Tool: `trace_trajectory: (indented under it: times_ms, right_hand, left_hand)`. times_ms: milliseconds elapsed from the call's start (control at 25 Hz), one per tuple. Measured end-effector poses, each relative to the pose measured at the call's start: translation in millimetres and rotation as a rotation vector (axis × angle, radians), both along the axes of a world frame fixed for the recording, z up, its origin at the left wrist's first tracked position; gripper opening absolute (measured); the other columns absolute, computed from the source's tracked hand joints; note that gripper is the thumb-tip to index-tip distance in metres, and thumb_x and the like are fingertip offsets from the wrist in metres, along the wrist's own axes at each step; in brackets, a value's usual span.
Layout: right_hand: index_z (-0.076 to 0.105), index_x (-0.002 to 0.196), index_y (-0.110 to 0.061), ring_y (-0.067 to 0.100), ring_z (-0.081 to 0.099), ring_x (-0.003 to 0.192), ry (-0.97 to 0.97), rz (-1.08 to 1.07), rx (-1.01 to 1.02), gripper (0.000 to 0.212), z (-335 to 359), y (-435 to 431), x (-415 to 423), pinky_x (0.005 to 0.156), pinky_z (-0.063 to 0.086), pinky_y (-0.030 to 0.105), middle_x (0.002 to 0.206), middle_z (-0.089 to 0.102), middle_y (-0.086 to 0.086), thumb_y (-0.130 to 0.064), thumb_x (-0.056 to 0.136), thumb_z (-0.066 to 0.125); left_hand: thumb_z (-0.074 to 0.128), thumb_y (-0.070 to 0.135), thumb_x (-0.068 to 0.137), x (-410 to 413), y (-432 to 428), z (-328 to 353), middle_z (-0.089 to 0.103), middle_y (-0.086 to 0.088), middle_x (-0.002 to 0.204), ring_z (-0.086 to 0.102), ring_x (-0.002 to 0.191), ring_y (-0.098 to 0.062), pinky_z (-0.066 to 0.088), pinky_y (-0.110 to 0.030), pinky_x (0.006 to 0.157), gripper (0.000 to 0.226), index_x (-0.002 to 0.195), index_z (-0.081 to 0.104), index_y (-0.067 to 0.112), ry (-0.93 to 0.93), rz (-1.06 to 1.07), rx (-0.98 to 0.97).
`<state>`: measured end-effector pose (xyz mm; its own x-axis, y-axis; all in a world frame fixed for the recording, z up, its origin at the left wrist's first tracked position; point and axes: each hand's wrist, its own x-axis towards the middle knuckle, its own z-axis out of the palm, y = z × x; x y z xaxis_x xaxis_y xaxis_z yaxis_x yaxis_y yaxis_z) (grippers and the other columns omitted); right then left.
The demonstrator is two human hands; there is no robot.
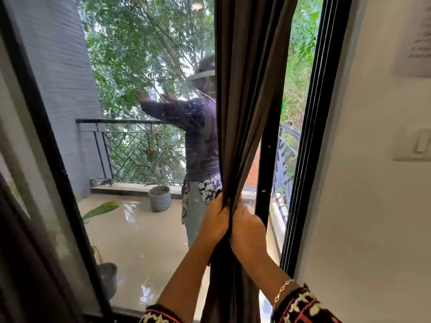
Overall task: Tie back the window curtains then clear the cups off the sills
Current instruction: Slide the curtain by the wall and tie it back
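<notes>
We are holding the dark grey-brown fabric curtain (245, 89) bunched tight in front of the black window frame (312, 136). Our left hand (215, 220) and right hand (248, 227) are touching, and the fingers of both are clenching round the gathered cloth. Beyond the glass, a grey ribbed plant pot (159, 199) is standing on the wet balcony floor (144, 241).

Wet balcony floor (144, 241) bears potted plant (160, 199)
</notes>
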<state>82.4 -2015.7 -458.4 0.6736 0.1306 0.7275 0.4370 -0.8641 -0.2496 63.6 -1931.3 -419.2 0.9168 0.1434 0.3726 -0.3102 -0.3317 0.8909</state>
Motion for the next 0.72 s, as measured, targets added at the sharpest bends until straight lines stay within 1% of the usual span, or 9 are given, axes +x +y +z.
trace_trajectory:
  times_ms: [80, 120, 200, 280, 360, 440, 520, 640, 720]
  right_hand:
    - [0.060, 0.106, -0.001, 0.020, 0.052, 0.038, -0.084, 0.033, 0.013, 0.053, -8.2, 5.9, -5.6, 0.037, 0.040, 0.024, 0.062, 0.058, 0.003, -0.002, 0.056, 0.077]
    - [0.058, 0.106, -0.002, 0.018, 0.051, 0.039, -0.134, 0.053, 0.005, 0.048, -13.3, 6.9, -6.6, 0.039, 0.039, 0.023, 0.064, 0.058, 0.003, -0.003, 0.061, 0.073]
    - [0.054, 0.109, -0.005, 0.018, 0.053, 0.045, -0.146, 0.121, -0.006, 0.043, -21.8, 6.7, -8.3, 0.042, 0.041, 0.022, 0.069, 0.059, 0.004, -0.008, 0.067, 0.062]
    - [0.054, 0.109, -0.007, 0.018, 0.058, 0.057, -0.073, 0.209, -0.028, 0.045, -27.0, 3.7, -12.7, 0.048, 0.046, 0.022, 0.074, 0.061, 0.004, -0.009, 0.065, 0.066]
    - [0.050, 0.120, -0.009, 0.017, 0.059, 0.072, 0.047, 0.295, -0.016, 0.049, -31.2, -4.9, -19.8, 0.059, 0.048, 0.022, 0.084, 0.061, 0.002, -0.019, 0.073, 0.058]
    - [0.049, 0.129, -0.011, 0.012, 0.053, 0.084, 0.203, 0.455, 0.137, 0.050, -27.3, -20.2, -23.8, 0.068, 0.045, 0.019, 0.093, 0.057, 0.001, -0.033, 0.084, 0.046]
    - [0.061, 0.112, -0.014, 0.003, 0.051, 0.081, 0.182, 0.517, 0.310, 0.038, -22.0, -34.1, -17.8, 0.067, 0.043, 0.012, 0.089, 0.054, -0.006, -0.036, 0.089, 0.042]
    - [0.063, 0.101, -0.011, 0.008, 0.057, 0.090, 0.088, 0.435, 0.431, 0.024, -4.0, -41.4, 6.6, 0.077, 0.045, 0.019, 0.095, 0.058, -0.006, -0.020, 0.089, 0.044]
    - [0.056, 0.119, -0.009, 0.011, 0.053, 0.109, 0.187, 0.498, 0.423, 0.036, 19.7, -36.8, 14.4, 0.089, 0.045, 0.023, 0.114, 0.055, -0.004, -0.001, 0.085, 0.047]
  left_hand:
    - [0.042, 0.022, 0.097, -5.5, -4.3, -3.3, 0.061, 0.012, 0.087, 0.058, 0.085, -0.005, 0.044, -0.005, 0.072, 0.016, 0.095, 0.055, 0.030, 0.031, -0.068, -0.131]
    - [0.044, 0.035, 0.095, -5.9, -4.1, -6.8, 0.062, 0.013, 0.088, 0.059, 0.087, -0.003, 0.045, -0.006, 0.074, 0.012, 0.096, 0.055, 0.032, 0.048, -0.119, -0.188]
    - [0.055, 0.054, 0.082, -0.6, 2.3, -13.7, 0.066, 0.011, 0.093, 0.063, 0.090, -0.003, 0.048, -0.015, 0.082, 0.028, 0.100, 0.057, 0.032, 0.050, -0.173, -0.168]
    - [0.061, 0.049, 0.079, 4.7, 7.7, -15.0, 0.069, 0.003, 0.095, 0.064, 0.090, -0.007, 0.049, -0.023, 0.084, 0.025, 0.096, 0.058, 0.032, 0.039, -0.158, -0.049]
    - [0.056, 0.028, 0.090, 7.7, 10.8, -11.2, 0.067, 0.004, 0.082, 0.063, 0.074, 0.002, 0.048, -0.017, 0.075, 0.005, 0.085, 0.057, 0.030, 0.048, -0.128, -0.059]
    - [0.052, 0.017, 0.092, 9.0, 15.7, -9.3, 0.062, 0.013, 0.066, 0.059, 0.056, 0.010, 0.046, -0.011, 0.062, 0.019, 0.076, 0.055, 0.027, 0.057, -0.140, -0.136]
    - [0.052, 0.018, 0.092, 10.3, 23.5, -8.5, 0.063, 0.013, 0.065, 0.060, 0.055, 0.006, 0.047, -0.015, 0.063, 0.019, 0.076, 0.058, 0.026, 0.088, -0.144, -0.190]
    - [0.056, 0.025, 0.091, 10.7, 34.0, -7.1, 0.066, -0.003, 0.079, 0.064, 0.064, -0.004, 0.050, -0.022, 0.072, 0.012, 0.088, 0.065, 0.017, 0.129, -0.190, -0.206]
    - [0.064, 0.040, 0.081, 14.1, 39.6, -11.2, 0.066, -0.011, 0.083, 0.063, 0.074, -0.019, 0.051, -0.034, 0.079, 0.041, 0.103, 0.065, 0.006, 0.166, -0.273, -0.251]
